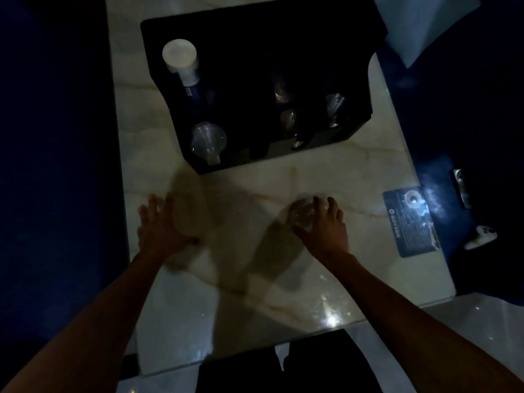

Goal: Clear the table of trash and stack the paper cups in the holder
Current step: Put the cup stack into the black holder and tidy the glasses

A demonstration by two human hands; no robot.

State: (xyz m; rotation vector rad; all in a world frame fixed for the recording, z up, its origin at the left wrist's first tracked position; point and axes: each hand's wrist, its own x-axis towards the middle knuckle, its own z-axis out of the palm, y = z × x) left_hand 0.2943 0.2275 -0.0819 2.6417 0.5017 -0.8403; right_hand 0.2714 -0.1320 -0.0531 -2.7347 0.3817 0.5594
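The scene is dark. A black holder stands at the far end of the pale marble table. In its left side a stack of white paper cups rises, and clear lids or cups sit at its near left corner; more clear pieces lie on its right side. My right hand curls over a clear crumpled plastic piece on the table. My left hand is spread with fingers apart near the table's left edge; a small pale thing under its fingertips is too dim to identify.
A dark printed card lies at the table's right edge. A white game controller and another device rest on the dark blue surface to the right. A pale object sits at the top right.
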